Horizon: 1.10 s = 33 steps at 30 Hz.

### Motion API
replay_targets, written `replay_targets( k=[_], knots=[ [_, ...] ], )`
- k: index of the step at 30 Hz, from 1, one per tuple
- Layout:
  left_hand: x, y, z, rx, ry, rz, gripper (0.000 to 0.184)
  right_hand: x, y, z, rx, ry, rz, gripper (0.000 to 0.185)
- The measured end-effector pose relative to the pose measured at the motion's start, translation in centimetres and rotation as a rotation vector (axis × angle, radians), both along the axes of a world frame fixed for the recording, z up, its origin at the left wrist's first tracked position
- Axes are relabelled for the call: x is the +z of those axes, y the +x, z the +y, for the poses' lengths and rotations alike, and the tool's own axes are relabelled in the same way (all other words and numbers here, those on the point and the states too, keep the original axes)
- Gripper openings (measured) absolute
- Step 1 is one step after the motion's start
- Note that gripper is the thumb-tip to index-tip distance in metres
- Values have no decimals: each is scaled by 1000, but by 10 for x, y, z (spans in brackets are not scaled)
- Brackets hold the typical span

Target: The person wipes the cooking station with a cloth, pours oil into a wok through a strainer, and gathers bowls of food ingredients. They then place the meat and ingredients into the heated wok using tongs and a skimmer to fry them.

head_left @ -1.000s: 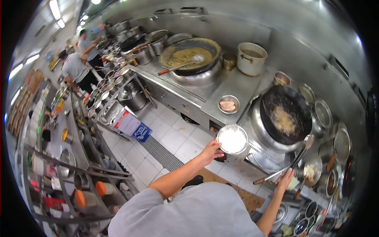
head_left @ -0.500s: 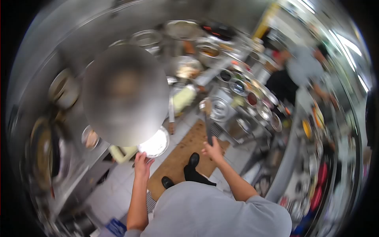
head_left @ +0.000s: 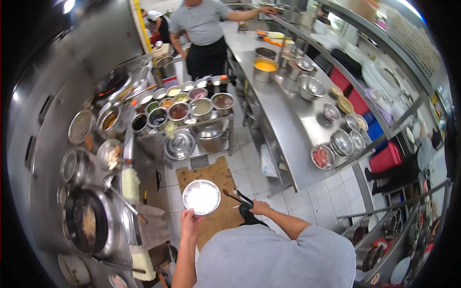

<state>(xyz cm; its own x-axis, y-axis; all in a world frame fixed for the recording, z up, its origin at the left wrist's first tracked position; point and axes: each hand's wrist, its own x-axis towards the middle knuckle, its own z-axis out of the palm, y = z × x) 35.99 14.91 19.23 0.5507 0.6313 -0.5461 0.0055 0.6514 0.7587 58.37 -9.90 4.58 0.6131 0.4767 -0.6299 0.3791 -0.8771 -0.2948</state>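
My left hand (head_left: 190,223) grips the near rim of a round metal bowl (head_left: 201,197) holding something bright white. The bowl is in the air over the brown floor mat (head_left: 211,170). My right hand (head_left: 260,208) is closed around a long dark utensil (head_left: 244,200), held to the right of the bowl. Its far end points toward the bowl and shows two thin arms, one brownish at the tip. Whether it is a pair of tongs or two separate tools, I cannot tell.
On the left stands a stove with a wok (head_left: 89,221) with food in it and a ladle (head_left: 126,204). Sauce pots (head_left: 178,111) fill a rack ahead. A steel counter (head_left: 288,144) with bowls runs along the right. Another person (head_left: 201,29) stands beyond the rack.
My view has turned right and sharpened, so the sauce pots sit farther left. The bowl, still in my left hand, is now over the mat, away from the left counter. The dark utensil stays in my right.
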Motion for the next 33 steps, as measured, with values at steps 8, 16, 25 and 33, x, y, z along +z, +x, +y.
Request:
replay_targets(
  k=[8,16,25,33],
  knots=[
    [-4,223,-63,-488,26,-18,15,-11,68,-49,-42,45,121,59],
    [5,370,-137,-716,20,-76,12,-22,106,-36,76,206,248,58],
    [18,337,-89,-913,103,8,30,-22,128,-12,30,254,351,59],
    [-25,164,23,-365,259,221,34,-16,147,84,129,180,537,45]
  ],
)
